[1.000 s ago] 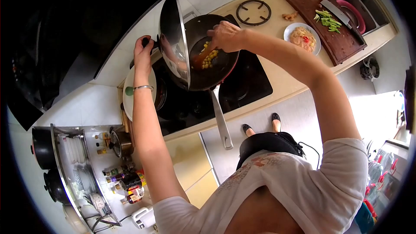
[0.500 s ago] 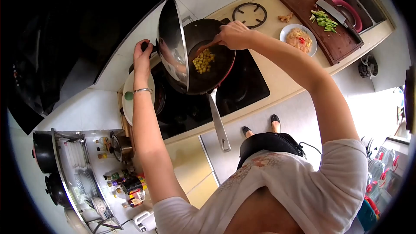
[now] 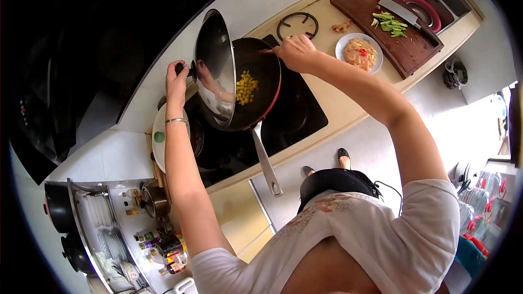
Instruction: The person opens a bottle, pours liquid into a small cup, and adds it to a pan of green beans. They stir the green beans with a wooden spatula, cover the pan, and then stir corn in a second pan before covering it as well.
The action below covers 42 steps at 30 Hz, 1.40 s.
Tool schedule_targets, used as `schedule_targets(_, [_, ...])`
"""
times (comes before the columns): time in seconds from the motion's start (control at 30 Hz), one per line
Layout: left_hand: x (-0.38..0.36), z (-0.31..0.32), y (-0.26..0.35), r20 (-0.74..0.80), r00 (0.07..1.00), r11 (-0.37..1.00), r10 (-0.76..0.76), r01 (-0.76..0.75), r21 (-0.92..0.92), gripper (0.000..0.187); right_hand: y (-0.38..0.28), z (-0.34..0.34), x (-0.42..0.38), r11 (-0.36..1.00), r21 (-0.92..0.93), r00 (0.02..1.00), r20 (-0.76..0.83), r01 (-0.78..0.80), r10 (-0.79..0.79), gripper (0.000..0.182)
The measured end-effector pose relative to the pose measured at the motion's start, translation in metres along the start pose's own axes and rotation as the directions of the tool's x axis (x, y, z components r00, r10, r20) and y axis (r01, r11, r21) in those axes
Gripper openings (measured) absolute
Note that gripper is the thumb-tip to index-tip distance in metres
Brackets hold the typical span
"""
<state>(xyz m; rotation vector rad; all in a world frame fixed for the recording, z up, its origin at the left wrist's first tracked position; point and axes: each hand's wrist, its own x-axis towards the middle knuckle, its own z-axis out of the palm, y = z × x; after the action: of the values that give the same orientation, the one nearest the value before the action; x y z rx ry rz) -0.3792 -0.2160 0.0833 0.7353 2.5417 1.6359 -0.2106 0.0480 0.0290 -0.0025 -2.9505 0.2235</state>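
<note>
My left hand is closed on the black knob of a shiny pan lid, held upright on its edge over the left side of a dark frying pan. Small yellow-green pieces lie in the pan. At the pan's far right rim, my right hand is closed around a wooden spatula; only a short part of it shows, clear of the food. The pan's metal handle points toward my body.
The pan sits on a black cooktop. To the right are a round pan support, ginger, a plate of raw meat, and a cutting board with chopped greens and a knife. Bottles stand lower left.
The view has shifted slightly. The spatula has moved from beside the yellow-green pieces toward the pan's far rim. The lid is still held up.
</note>
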Motion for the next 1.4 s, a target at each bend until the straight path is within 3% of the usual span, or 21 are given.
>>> schedule_targets(0.13, [-0.001,0.005,0.003,-0.019,1.000,0.998,0.019,-0.018,0.066,0.018,-0.004,0.001,-0.002,0.999,0.009,0.999,0.016,-0.041,0.041,0.019])
schedule_targets(0.23, [0.005,0.005,-0.002,-0.009,0.990,0.968,0.138,-0.133,0.211,0.018,0.004,0.010,-0.006,0.993,0.071,0.995,0.041,-0.094,0.091,0.019])
schedule_targets(0.3, [0.007,0.007,-0.002,0.003,0.989,0.931,0.148,-0.141,0.337,0.020,0.012,0.014,-0.015,0.907,0.364,0.975,0.021,-0.212,0.220,0.020])
schedule_targets(0.33, [0.007,0.009,-0.003,0.006,0.985,0.909,0.170,-0.159,0.385,0.021,0.018,0.013,-0.026,0.797,0.548,0.956,0.016,-0.255,0.294,0.021])
schedule_targets(0.37, [0.007,0.012,-0.002,0.006,0.981,0.884,0.196,-0.180,0.432,0.022,0.026,0.022,-0.033,0.683,0.703,0.952,-0.027,-0.200,0.306,0.022])
schedule_targets(0.43, [0.005,0.018,0.001,0.033,0.980,0.832,0.194,-0.182,0.525,0.022,0.043,0.026,-0.064,0.303,0.917,0.935,0.161,-0.260,0.315,0.025])
schedule_targets(0.53, [-0.001,0.032,0.008,0.051,0.983,0.748,0.176,-0.167,0.642,0.023,0.071,0.052,-0.110,-0.112,0.975,0.896,0.218,-0.190,0.386,0.029])
schedule_targets(0.57, [-0.004,0.037,0.010,0.055,0.988,0.724,0.145,-0.144,0.675,0.024,0.080,0.052,-0.125,-0.104,0.976,0.890,0.216,-0.190,0.402,0.029])
schedule_targets(0.63, [-0.002,0.042,0.001,0.077,0.986,0.702,0.151,-0.162,0.694,0.024,0.098,0.054,-0.153,-0.240,0.971,0.778,0.166,-0.020,0.606,0.029])
schedule_targets(0.7, [0.001,0.048,-0.011,0.082,0.986,0.673,0.142,-0.157,0.723,0.024,0.138,0.066,-0.178,-0.080,0.996,0.727,0.084,-0.040,0.681,0.035])
schedule_targets(0.77, [0.004,0.050,-0.022,0.154,0.965,0.664,0.213,-0.258,0.702,0.026,0.170,0.067,-0.194,0.069,0.992,0.610,0.009,-0.105,0.792,0.040])
schedule_targets(0.83, [0.004,0.054,-0.029,0.172,0.956,0.613,0.235,-0.284,0.737,0.027,0.203,0.071,-0.202,0.115,0.972,0.475,-0.005,-0.203,0.880,0.042])
schedule_targets(0.87, [0.002,0.058,-0.028,0.162,0.956,0.591,0.244,-0.279,0.757,0.026,0.230,0.091,-0.208,0.062,0.994,0.482,-0.010,-0.092,0.876,0.041])
schedule_targets(1.1, [-0.001,0.073,-0.030,0.149,0.979,0.528,0.140,-0.201,0.825,0.024,0.280,0.088,-0.227,0.106,0.977,0.449,-0.011,-0.187,0.894,0.034])
schedule_targets(1.4, [-0.005,0.083,-0.028,0.146,0.984,0.517,0.100,-0.176,0.837,0.024,0.302,0.098,-0.237,0.154,0.953,0.493,-0.005,-0.262,0.870,0.035])
